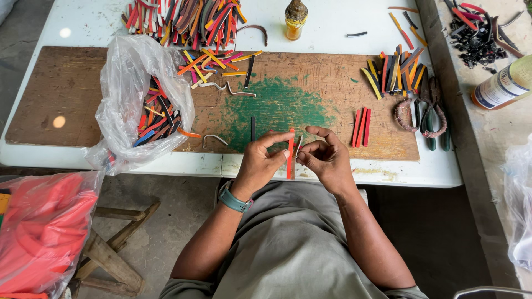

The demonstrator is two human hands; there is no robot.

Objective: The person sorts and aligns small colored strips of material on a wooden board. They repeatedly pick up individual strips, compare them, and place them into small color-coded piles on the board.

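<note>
- While both hands are raised over the near edge of the table [388, 177], a red strip [290, 155] is pinched upright between them.
- Left hand [260, 163]: thumb and forefinger closed on the red strip from its left side; a teal watch [233, 200] is worn on the wrist.
- Right hand [326, 158]: fingers curled, fingertips pressed to the strip's right side, where a thin pale strip [298, 148] is also gripped, just beside the red one.
- Wooden board [66, 94] is laid on the white table, with a green paint patch [277, 108] at its middle, directly beyond the hands.
- Three red strips [361, 127] are laid side by side on the board, near the right hand.
- Pliers [429, 119] with wrapped handles are seen at the board's right end, below a small heap of mixed strips [394, 73].
- Clear plastic bag [124, 88] holding coloured strips is slumped on the board's left part, well apart from the hands.
- Large pile of strips [183, 19] is stacked at the table's far edge; a small amber bottle [295, 21] stands beside it.
- Red bag [41, 232] is seen lower left, beside a wooden stool [113, 254].
</note>
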